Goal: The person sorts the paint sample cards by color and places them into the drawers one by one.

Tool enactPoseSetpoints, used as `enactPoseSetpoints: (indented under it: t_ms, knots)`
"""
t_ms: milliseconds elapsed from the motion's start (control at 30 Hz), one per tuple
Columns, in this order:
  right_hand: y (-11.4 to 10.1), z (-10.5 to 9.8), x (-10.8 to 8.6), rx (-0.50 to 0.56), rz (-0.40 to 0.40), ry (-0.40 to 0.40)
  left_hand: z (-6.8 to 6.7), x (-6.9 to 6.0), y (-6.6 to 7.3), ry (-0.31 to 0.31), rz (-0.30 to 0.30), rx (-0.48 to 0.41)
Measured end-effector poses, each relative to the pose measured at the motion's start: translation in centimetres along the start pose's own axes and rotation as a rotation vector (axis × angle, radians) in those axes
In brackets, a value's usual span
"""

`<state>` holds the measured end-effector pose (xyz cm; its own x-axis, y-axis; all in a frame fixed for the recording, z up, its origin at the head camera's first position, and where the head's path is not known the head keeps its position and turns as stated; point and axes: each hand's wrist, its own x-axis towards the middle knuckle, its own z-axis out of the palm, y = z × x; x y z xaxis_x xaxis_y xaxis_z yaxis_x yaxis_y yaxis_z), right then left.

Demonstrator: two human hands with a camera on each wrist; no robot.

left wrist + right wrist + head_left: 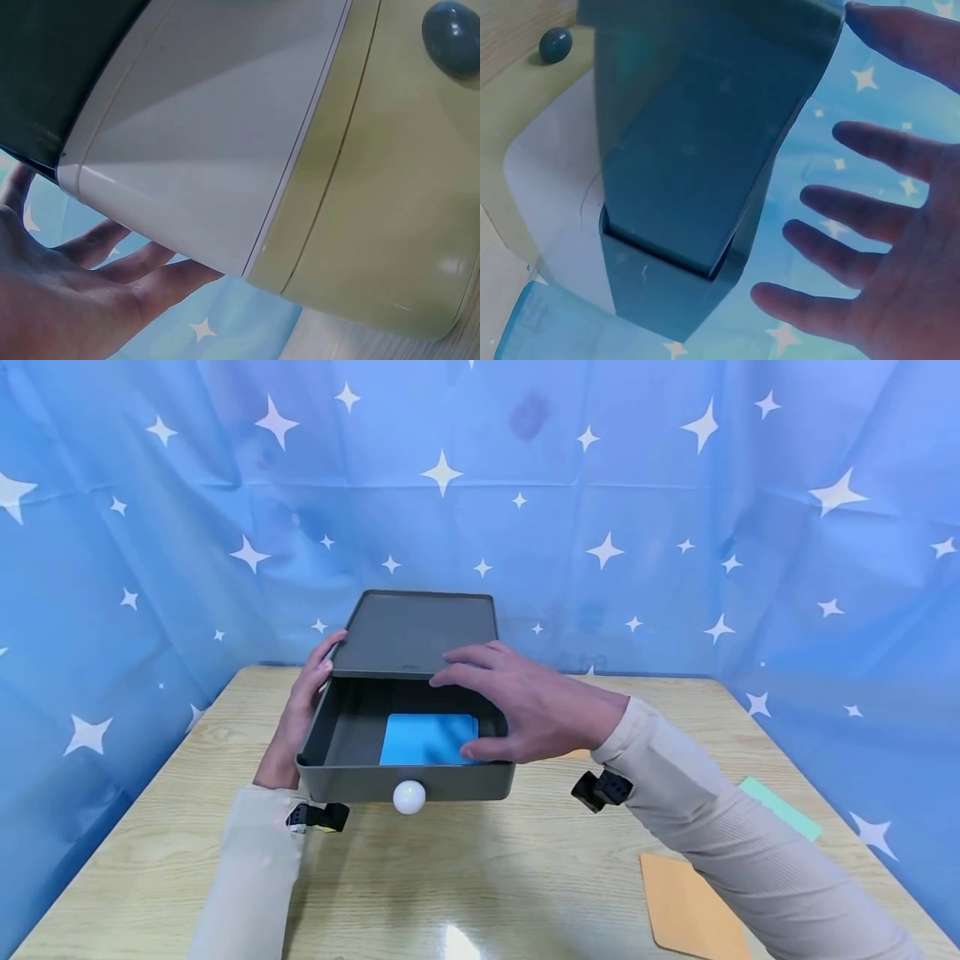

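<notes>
Touching drawer unit (416, 628) on table (390, 868): left hand (304, 688), fingers outstretched along side. Right hand (517, 702) spread, gripping nothing, by open drawer (347, 783) holding blue card (424, 739). Drawer probably light, stiff, smooth; best taken by white knob (408, 797).

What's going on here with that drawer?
A person's left hand rests along the side of a cabinet, while the right hand spreads over the right edge of its open gray drawer, gripping nothing. A flat blue piece lies inside the drawer. An orange piece and a green piece lie on the table to the right.
</notes>
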<state>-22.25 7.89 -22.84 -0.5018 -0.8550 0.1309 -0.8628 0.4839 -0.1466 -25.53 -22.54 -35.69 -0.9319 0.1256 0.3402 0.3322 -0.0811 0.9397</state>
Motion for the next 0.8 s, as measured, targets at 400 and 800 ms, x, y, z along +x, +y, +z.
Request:
enactPoseSetpoints:
  t_ms: [400, 800]
  knots:
    - [0.0, 0.5, -1.4, -0.065, -0.041, 0.128, 0.2, 0.0, 0.2, 0.002, -0.001, -0.012]
    - [-3.3, 2.2, -3.4, 0.0, -0.132, 0.442, 0.1, 0.0, -0.2, -0.007, 0.004, -0.036]
